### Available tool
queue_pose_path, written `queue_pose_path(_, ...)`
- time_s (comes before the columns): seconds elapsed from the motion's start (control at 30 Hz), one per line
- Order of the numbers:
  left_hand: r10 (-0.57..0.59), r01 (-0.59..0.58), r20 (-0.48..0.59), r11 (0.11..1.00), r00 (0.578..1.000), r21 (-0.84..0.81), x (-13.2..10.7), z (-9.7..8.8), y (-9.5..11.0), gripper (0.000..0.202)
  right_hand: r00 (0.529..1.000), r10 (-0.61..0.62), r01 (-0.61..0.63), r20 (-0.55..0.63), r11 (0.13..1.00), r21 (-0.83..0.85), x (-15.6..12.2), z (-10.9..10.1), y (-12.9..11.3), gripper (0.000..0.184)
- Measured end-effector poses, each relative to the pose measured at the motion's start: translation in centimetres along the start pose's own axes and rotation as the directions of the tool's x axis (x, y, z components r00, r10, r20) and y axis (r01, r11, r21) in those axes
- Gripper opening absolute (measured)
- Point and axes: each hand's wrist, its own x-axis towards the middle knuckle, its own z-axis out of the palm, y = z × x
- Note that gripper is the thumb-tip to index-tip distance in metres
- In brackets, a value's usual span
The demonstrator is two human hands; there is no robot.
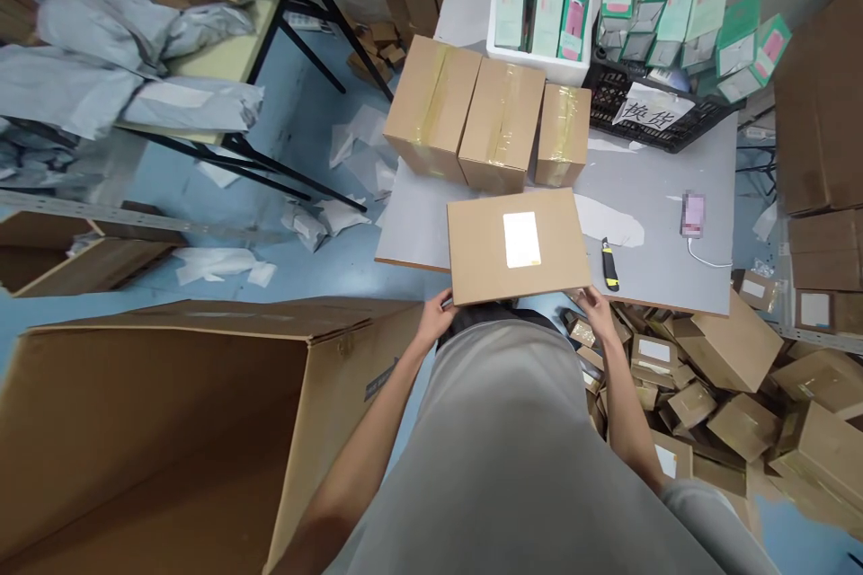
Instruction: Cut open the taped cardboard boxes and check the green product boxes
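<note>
A flat cardboard box (pixel 485 247) with a white label on top lies at the near edge of the grey table (pixel 661 189). My left hand (pixel 437 313) grips its near left corner, fingers curled under the edge. My right hand (pixel 594 305) holds the near right corner the same way. Part of the box overhangs the table edge towards my body.
Three taped cartons (pixel 502 121) stand behind the box. A yellow-black utility knife (pixel 609 264) and a phone (pixel 693 214) lie to the right. A white foam box (pixel 539 0) and black crate (pixel 647 108) hold green-pink packs. A large open carton (pixel 168 431) sits lower left; small parcels (pixel 728 395) pile lower right.
</note>
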Motion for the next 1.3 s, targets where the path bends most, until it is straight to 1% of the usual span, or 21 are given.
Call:
queue_pose_path(0.13, 0.060, -0.061, -0.026, 0.998, 0.998, -0.025, 0.6, -1.8, 2.9, 0.045, 0.992, -0.127, 0.126, 0.003, 0.991, 0.033, 1.3, 0.0, -4.4, 0.074)
queue_pose_path(0.23, 0.135, -0.139, -0.087, 0.989, 0.987, -0.043, 1.2, -2.8, 5.4, 0.053, 0.979, -0.204, 0.204, -0.002, 0.979, 0.000, 1.8, 0.2, -6.8, 0.072)
queue_pose_path(0.33, 0.196, -0.202, -0.178, 0.979, 0.964, -0.014, 1.9, -2.9, 7.5, 0.058, 0.975, -0.224, 0.224, 0.004, 0.974, -0.043, 2.2, 0.4, -7.9, 0.073)
queue_pose_path(0.43, 0.246, -0.242, -0.220, 0.969, 0.944, 0.048, 2.6, -2.6, 8.5, 0.060, 0.975, -0.221, 0.221, -0.003, 0.973, -0.068, 2.4, 0.7, -8.0, 0.077)
queue_pose_path(0.53, 0.261, -0.250, -0.225, 0.965, 0.939, 0.077, 2.8, -2.4, 8.7, 0.061, 0.974, -0.226, 0.225, -0.009, 0.972, -0.072, 2.7, 0.7, -7.9, 0.080)
queue_pose_path(0.67, 0.231, -0.223, -0.227, 0.973, 0.946, 0.058, 2.7, -2.4, 8.8, 0.061, 0.977, -0.214, 0.213, -0.005, 0.974, -0.077, 3.1, 0.9, -7.9, 0.078)
queue_pose_path(0.77, 0.223, -0.216, -0.221, 0.975, 0.949, 0.058, 2.9, -2.4, 9.1, 0.060, 0.974, -0.228, 0.226, -0.016, 0.971, -0.077, 3.2, 1.2, -8.0, 0.079)
queue_pose_path(0.93, 0.214, -0.211, -0.200, 0.977, 0.956, 0.037, 3.2, -2.6, 9.4, 0.064, 0.967, -0.251, 0.243, -0.049, 0.962, -0.128, 3.4, 1.6, -8.0, 0.079)
queue_pose_path(1.03, 0.210, -0.214, -0.196, 0.977, 0.958, 0.002, 3.1, -2.8, 9.1, 0.063, 0.968, -0.243, 0.234, -0.064, 0.964, -0.130, 3.6, 1.5, -7.6, 0.078)
queue_pose_path(1.17, 0.204, -0.213, -0.162, 0.976, 0.965, -0.037, 2.5, -2.6, 8.4, 0.066, 0.974, -0.211, 0.203, -0.082, 0.974, -0.098, 3.9, 1.5, -7.3, 0.076)
queue_pose_path(1.3, 0.207, -0.222, -0.135, 0.969, 0.969, -0.108, 2.3, -2.2, 7.7, 0.073, 0.964, -0.249, 0.238, -0.091, 0.964, -0.122, 4.3, 1.7, -7.3, 0.076)
